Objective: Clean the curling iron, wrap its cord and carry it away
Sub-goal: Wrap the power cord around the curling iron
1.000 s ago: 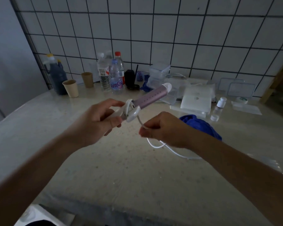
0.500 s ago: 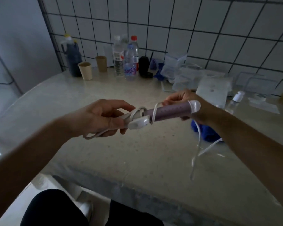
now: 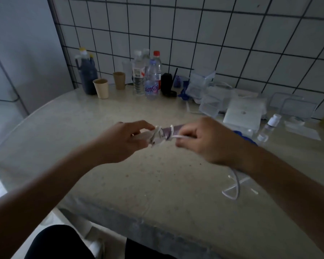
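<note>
A purple curling iron [image 3: 166,132] with a white handle is held level above the stone table [image 3: 120,184]. My left hand [image 3: 123,141] grips its handle end. Two turns of the white cord [image 3: 171,134] lie round the barrel. My right hand [image 3: 208,141] pinches the cord close to the barrel and covers the barrel's tip. The rest of the cord hangs below my right forearm and its loose loop [image 3: 232,189] lies on the table. A blue cloth [image 3: 245,136] shows just behind my right wrist.
Along the tiled wall stand a dark jug [image 3: 87,75], two paper cups [image 3: 101,88], several water bottles [image 3: 151,79], clear plastic packets [image 3: 211,101], a white box [image 3: 243,114] and a small white-capped bottle [image 3: 270,126]. The table's front edge [image 3: 157,228] runs close to my legs.
My right hand came from behind the barrel's tip round to its near side with the cord, laying another turn on the barrel. The hanging cord got shorter.
</note>
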